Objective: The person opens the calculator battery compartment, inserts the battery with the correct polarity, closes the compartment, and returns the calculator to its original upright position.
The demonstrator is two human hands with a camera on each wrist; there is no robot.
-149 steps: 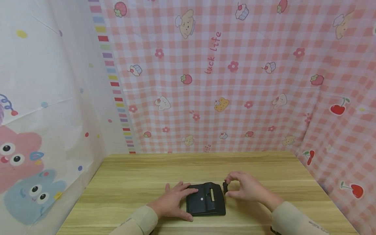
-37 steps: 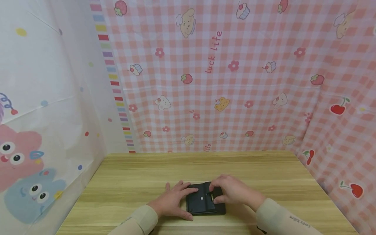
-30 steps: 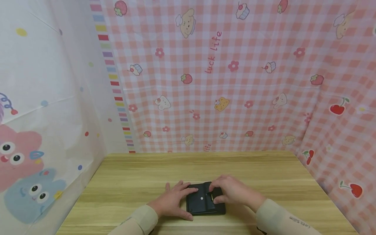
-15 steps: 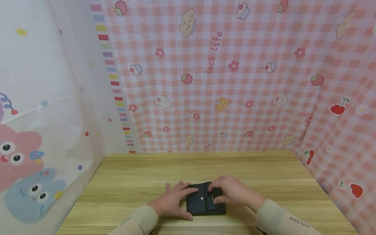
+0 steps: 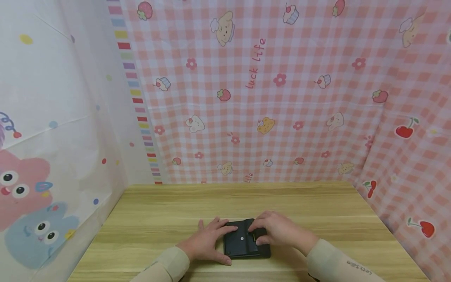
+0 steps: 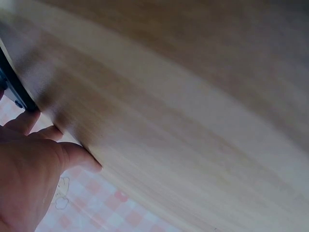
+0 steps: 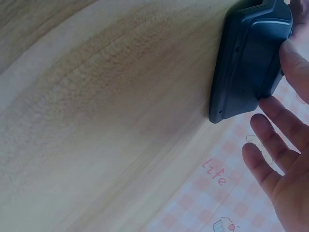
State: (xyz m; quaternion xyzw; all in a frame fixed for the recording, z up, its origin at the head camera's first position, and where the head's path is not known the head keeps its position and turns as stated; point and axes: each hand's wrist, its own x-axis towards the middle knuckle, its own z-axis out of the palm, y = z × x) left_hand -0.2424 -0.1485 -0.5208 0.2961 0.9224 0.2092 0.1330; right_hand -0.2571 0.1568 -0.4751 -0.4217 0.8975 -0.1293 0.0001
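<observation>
A black calculator [image 5: 239, 244] lies face down on the table, a small white round spot on its back. My left hand [image 5: 208, 241] is spread over its left side, fingertips on the back and thumb by the near edge. Above the battery compartment, my right hand [image 5: 278, 231] pinches the small black battery cover between thumb and forefinger, the cover mostly hidden by the hand. A gold sliver of a battery [image 5: 255, 237] shows between these fingers. In the right wrist view, the calculator's raised end [image 7: 253, 63] meets the thumb and a fingertip, while other fingers stand apart.
The wooden table [image 5: 169, 203] reaches back to a pink checked cloth [image 5: 246, 145] hung behind it. A white cloth [image 5: 70, 156] with cartoon figures hangs at the left, and more pink checked cloth hangs at the right.
From right of the calculator, my right hand has moved left with the battery cover to the compartment. Lately its forefinger has shifted slightly left. The left hand and calculator have stayed put.
</observation>
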